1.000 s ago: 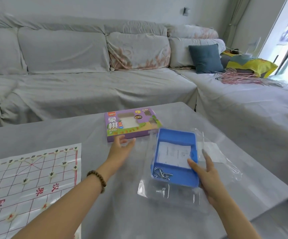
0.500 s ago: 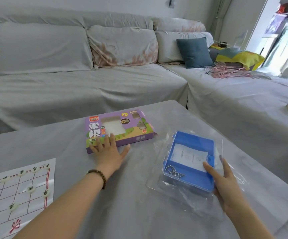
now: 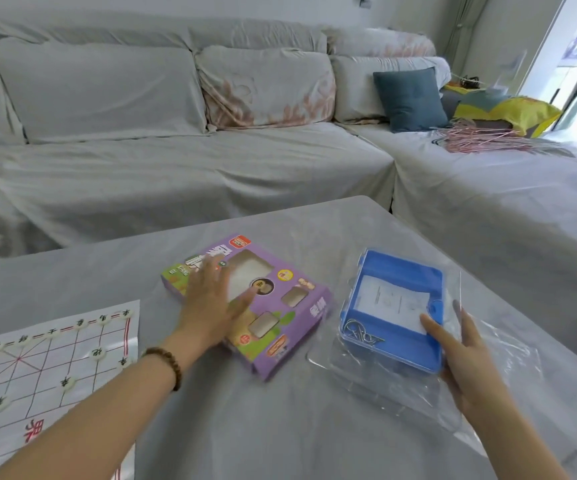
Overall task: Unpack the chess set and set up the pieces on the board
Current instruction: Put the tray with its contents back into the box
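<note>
A grey table (image 3: pixel 245 427) fills the near part of the room, its far corner pointing at a long L-shaped sofa (image 3: pixel 141 168) under a pale grey cover; a teal cushion (image 3: pixel 410 98) leans in the sofa's bend, and further right lie a yellow cloth (image 3: pixel 515 110) and a heap of pink wire hangers (image 3: pixel 481 140), with bright daylight coming in at the right edge of the room. The purple chess-set box (image 3: pixel 287 306) lies flat near the middle of the table, skewed to the table's edges, its printed lid with clear windows facing up; the left hand (image 3: pixel 211 306), a brown bead bracelet (image 3: pixel 169 365) on its wrist, rests on that lid with the palm down and the fingers straight and spread, gripping nothing, the fingertips blurred. At the table's left edge a paper chess board (image 3: pixel 38 368) with red lines is spread flat, and several white round pieces (image 3: pixel 97 354) sit on its crossings. Toward the right edge a blue plastic case (image 3: pixel 391 344) sits on a crumpled clear plastic bag (image 3: pixel 488 386), apart from the purple box; a white leaflet (image 3: pixel 391 303) and a bent metal wire puzzle (image 3: pixel 359 334) show in it. The right hand (image 3: pixel 467 362) holds the case at its near right corner, thumb on top and fingers along the side.
</note>
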`<move>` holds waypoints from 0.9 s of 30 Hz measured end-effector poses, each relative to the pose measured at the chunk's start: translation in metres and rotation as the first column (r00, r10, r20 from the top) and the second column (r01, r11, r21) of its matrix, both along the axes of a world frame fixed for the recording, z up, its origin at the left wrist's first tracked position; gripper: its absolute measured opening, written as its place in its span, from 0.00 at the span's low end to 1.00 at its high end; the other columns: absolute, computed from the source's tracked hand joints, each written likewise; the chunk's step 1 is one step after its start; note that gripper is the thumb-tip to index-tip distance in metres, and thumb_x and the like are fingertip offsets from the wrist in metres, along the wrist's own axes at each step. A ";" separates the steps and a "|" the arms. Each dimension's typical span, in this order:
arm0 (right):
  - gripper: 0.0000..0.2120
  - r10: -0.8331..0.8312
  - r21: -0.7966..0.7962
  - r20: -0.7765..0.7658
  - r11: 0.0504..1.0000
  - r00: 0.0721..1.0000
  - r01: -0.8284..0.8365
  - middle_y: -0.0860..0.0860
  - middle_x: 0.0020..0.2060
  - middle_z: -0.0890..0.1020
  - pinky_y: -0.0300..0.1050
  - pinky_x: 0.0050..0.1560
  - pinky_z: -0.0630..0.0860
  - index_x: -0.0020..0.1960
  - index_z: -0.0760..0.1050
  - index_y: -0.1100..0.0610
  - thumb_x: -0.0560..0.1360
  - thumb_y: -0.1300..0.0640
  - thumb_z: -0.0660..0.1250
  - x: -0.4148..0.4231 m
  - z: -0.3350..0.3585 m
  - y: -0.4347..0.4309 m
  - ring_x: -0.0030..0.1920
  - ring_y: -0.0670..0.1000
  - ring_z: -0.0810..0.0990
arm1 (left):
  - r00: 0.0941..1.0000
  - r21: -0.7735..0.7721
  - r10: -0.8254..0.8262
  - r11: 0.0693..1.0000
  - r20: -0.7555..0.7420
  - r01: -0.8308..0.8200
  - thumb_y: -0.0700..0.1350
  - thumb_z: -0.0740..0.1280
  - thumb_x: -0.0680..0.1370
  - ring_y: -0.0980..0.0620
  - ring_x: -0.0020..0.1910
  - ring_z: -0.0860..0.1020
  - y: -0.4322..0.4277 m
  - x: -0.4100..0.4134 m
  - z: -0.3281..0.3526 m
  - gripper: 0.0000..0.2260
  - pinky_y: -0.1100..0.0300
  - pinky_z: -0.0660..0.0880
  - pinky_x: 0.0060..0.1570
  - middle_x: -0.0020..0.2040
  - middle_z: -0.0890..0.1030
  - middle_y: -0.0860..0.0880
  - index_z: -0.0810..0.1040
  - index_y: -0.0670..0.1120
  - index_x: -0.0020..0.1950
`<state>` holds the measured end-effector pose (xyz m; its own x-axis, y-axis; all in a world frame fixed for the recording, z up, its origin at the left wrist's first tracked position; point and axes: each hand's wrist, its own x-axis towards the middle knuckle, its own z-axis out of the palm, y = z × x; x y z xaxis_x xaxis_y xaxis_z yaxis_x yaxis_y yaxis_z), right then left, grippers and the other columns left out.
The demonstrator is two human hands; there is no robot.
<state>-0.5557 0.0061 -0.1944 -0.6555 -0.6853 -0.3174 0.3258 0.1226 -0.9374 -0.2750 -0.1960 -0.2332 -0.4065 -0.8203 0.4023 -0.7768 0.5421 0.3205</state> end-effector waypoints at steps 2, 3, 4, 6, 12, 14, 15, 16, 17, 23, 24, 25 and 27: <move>0.32 0.008 0.004 -0.025 1.000 1.000 -0.008 0.50 0.52 0.74 0.47 0.27 0.80 0.72 0.58 0.41 0.72 0.53 0.67 0.000 0.000 0.004 0.44 0.53 0.79 | 0.986 0.071 -0.167 0.984 0.003 0.166 0.75 0.42 0.70 0.46 0.65 0.68 0.026 -0.025 0.004 0.41 0.53 0.61 0.67 0.65 0.72 0.47 0.72 0.48 0.65; 0.32 0.008 0.008 -0.040 1.000 0.999 -0.008 0.50 0.53 0.74 0.47 0.27 0.80 0.72 0.58 0.41 0.72 0.53 0.68 -0.001 0.000 0.006 0.44 0.53 0.79 | 0.972 0.115 -0.233 0.967 0.032 0.228 0.76 0.40 0.68 0.49 0.68 0.66 0.039 -0.033 0.004 0.42 0.56 0.57 0.69 0.67 0.70 0.50 0.69 0.51 0.68; 0.32 0.006 0.012 -0.052 1.000 0.999 -0.006 0.51 0.54 0.73 0.46 0.27 0.80 0.72 0.58 0.41 0.72 0.53 0.68 -0.003 0.000 0.009 0.45 0.53 0.79 | 0.958 0.138 -0.275 0.955 0.077 0.263 0.77 0.39 0.66 0.51 0.70 0.63 0.051 -0.038 0.002 0.43 0.59 0.53 0.69 0.70 0.68 0.52 0.66 0.54 0.71; 0.32 0.014 0.005 -0.062 1.000 0.998 -0.014 0.51 0.56 0.74 0.46 0.29 0.81 0.72 0.59 0.40 0.72 0.53 0.69 -0.006 -0.001 0.016 0.46 0.54 0.80 | 0.931 0.144 -0.313 0.946 0.190 0.289 0.78 0.40 0.64 0.53 0.73 0.58 0.065 -0.035 -0.004 0.44 0.58 0.49 0.70 0.73 0.62 0.55 0.58 0.57 0.74; 0.32 0.104 0.013 -0.083 0.995 0.991 -0.103 0.46 0.51 0.76 0.48 0.35 0.82 0.71 0.60 0.40 0.72 0.54 0.69 0.000 -0.007 0.031 0.47 0.52 0.80 | 0.930 -0.093 -0.311 0.938 0.197 0.334 0.56 0.64 0.73 0.49 0.64 0.69 0.079 0.003 -0.024 0.29 0.58 0.58 0.66 0.67 0.72 0.48 0.62 0.53 0.72; 0.31 0.126 0.004 -0.070 0.992 0.990 -0.126 0.43 0.49 0.76 0.49 0.37 0.82 0.71 0.60 0.40 0.72 0.54 0.69 0.003 -0.008 0.037 0.48 0.52 0.80 | 0.938 -0.131 -0.322 0.932 0.126 0.338 0.46 0.73 0.69 0.52 0.59 0.70 0.085 0.008 -0.023 0.30 0.62 0.66 0.58 0.61 0.75 0.47 0.67 0.51 0.69; 0.32 0.139 0.002 -0.067 0.990 0.988 -0.139 0.44 0.50 0.77 0.49 0.38 0.82 0.71 0.60 0.40 0.72 0.53 0.69 0.004 -0.007 0.039 0.48 0.53 0.80 | 0.939 -0.133 -0.322 0.932 0.117 0.337 0.43 0.75 0.68 0.52 0.55 0.72 0.089 0.010 -0.019 0.29 0.64 0.69 0.52 0.58 0.76 0.47 0.69 0.50 0.67; 0.32 0.154 0.005 -0.069 0.988 0.986 -0.154 0.44 0.51 0.77 0.50 0.40 0.82 0.71 0.60 0.40 0.71 0.53 0.69 0.006 -0.006 0.041 0.49 0.54 0.81 | 0.940 -0.143 -0.320 0.932 0.118 0.334 0.43 0.73 0.70 0.52 0.52 0.75 0.091 0.011 -0.016 0.26 0.64 0.72 0.46 0.57 0.78 0.48 0.70 0.50 0.66; 0.33 0.165 0.006 -0.071 0.986 0.984 -0.165 0.44 0.52 0.77 0.50 0.40 0.82 0.71 0.60 0.39 0.70 0.51 0.69 0.007 -0.005 0.042 0.49 0.54 0.81 | 0.939 -0.143 -0.320 0.931 0.127 0.336 0.44 0.69 0.73 0.51 0.50 0.78 0.093 0.012 -0.012 0.23 0.63 0.75 0.40 0.57 0.78 0.48 0.69 0.51 0.67; 0.31 0.189 -0.001 -0.094 0.982 0.978 -0.189 0.44 0.49 0.76 0.46 0.35 0.82 0.71 0.59 0.39 0.73 0.53 0.67 0.017 -0.004 0.052 0.46 0.51 0.80 | 0.932 0.012 -0.324 0.945 0.164 0.326 0.30 0.69 0.69 0.51 0.63 0.75 0.092 0.022 -0.005 0.38 0.61 0.75 0.44 0.74 0.63 0.55 0.63 0.61 0.72; 0.31 0.192 0.002 -0.094 0.981 0.977 -0.193 0.44 0.49 0.76 0.46 0.33 0.82 0.71 0.59 0.40 0.73 0.53 0.67 0.018 -0.005 0.053 0.46 0.51 0.80 | 0.933 0.020 -0.331 0.943 0.145 0.331 0.29 0.71 0.67 0.49 0.59 0.77 0.092 0.022 -0.004 0.37 0.63 0.74 0.42 0.73 0.65 0.53 0.68 0.58 0.69; 0.31 0.192 0.002 -0.090 0.981 0.977 -0.193 0.44 0.48 0.76 0.45 0.32 0.82 0.72 0.59 0.40 0.73 0.54 0.67 0.019 -0.005 0.054 0.46 0.51 0.80 | 0.938 0.041 -0.323 0.947 0.125 0.320 0.29 0.71 0.67 0.50 0.59 0.78 0.092 0.023 -0.002 0.35 0.65 0.72 0.43 0.72 0.66 0.53 0.71 0.57 0.68; 0.31 0.188 -0.001 -0.082 0.982 0.979 -0.189 0.43 0.47 0.76 0.45 0.32 0.82 0.72 0.58 0.41 0.74 0.55 0.67 0.020 -0.005 0.057 0.46 0.52 0.80 | 0.961 0.084 -0.270 0.961 0.061 0.265 0.34 0.65 0.75 0.52 0.63 0.73 0.093 0.023 0.002 0.27 0.66 0.68 0.49 0.73 0.63 0.55 0.70 0.58 0.68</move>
<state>-0.5360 0.0629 -0.1996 -0.5374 -0.8017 -0.2615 0.2199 0.1662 -0.9613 -0.2518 -0.1034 -0.2310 -0.6404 -0.7044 0.3062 -0.6291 0.7098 0.3171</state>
